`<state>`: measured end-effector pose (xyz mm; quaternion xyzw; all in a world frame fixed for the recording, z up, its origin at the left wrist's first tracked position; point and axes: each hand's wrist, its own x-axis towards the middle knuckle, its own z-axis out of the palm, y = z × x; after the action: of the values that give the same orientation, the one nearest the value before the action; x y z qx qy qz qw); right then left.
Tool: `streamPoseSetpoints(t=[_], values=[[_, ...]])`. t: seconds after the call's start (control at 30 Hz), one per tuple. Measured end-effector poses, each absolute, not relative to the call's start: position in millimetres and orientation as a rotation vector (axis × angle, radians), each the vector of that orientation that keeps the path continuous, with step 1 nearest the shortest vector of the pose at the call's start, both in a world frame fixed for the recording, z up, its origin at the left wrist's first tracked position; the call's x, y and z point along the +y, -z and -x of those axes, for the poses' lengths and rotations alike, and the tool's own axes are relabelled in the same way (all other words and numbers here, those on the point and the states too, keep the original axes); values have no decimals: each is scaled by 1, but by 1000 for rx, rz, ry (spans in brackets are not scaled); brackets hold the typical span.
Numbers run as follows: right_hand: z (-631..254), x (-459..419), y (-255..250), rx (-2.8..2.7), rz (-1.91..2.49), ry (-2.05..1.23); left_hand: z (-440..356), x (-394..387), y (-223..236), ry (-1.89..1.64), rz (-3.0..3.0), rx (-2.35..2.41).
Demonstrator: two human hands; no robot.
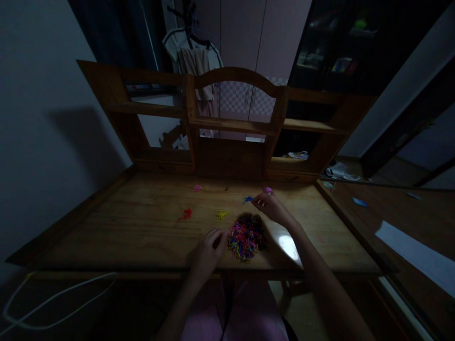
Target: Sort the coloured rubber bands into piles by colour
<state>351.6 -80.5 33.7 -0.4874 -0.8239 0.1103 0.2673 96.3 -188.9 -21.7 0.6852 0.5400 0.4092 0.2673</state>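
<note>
A heap of small mixed-colour bands or clips (244,237) lies near the front edge of a wooden desk (142,227). My left hand (208,251) rests at the heap's left edge, fingers curled and pinching at the pieces. My right hand (270,206) reaches beyond the heap, fingers pinched, between a small blue cluster (248,199) and a magenta cluster (268,190). Farther left lie sorted little piles: yellow (221,214), red (186,214) and pink (197,187).
A wooden hutch with shelves (231,125) rises at the desk's back. A white cable (53,298) loops on the floor at left. Papers and a blue scrap (359,202) lie on the dark surface to the right. Clothes hang behind.
</note>
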Motion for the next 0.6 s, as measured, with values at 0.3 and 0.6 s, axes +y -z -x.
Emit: streamPoseSetpoints(t=[0.3,0.6], values=[[-335,-127,-45,-2266,1199,-484,-97,-191,24,-1126,-1858,1468],[-305,-113,-24,-2383,1362,-468,-96,-192,22,-1110,-1826,1463]])
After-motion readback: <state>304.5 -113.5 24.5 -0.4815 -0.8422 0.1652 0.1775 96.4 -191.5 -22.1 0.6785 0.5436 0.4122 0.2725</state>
